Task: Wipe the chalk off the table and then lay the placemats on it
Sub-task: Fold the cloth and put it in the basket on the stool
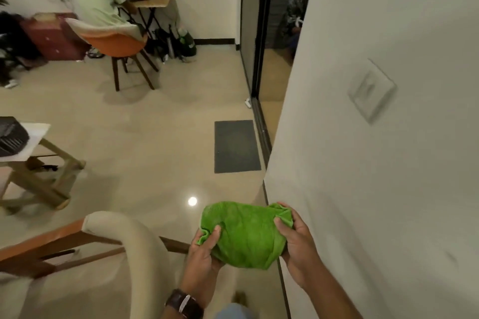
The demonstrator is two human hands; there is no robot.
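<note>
A green microfibre cloth [246, 234] is stretched between both hands, low in the middle of the view. My left hand [203, 254] grips its bunched left edge, thumb on top. My right hand [295, 238] grips the right edge, close to the white wall. The cloth hangs above the shiny floor. A corner of a white-topped table [31, 137] with wooden legs shows at the left edge, carrying a dark ribbed object [10, 134]. No chalk or placemats can be seen.
A white wall [388, 137] with a switch plate fills the right side. A cream chair back [129, 241] curves at bottom left. A grey doormat [236, 146] lies by a dark sliding door. A person sits in an orange chair [114, 41] at a far desk.
</note>
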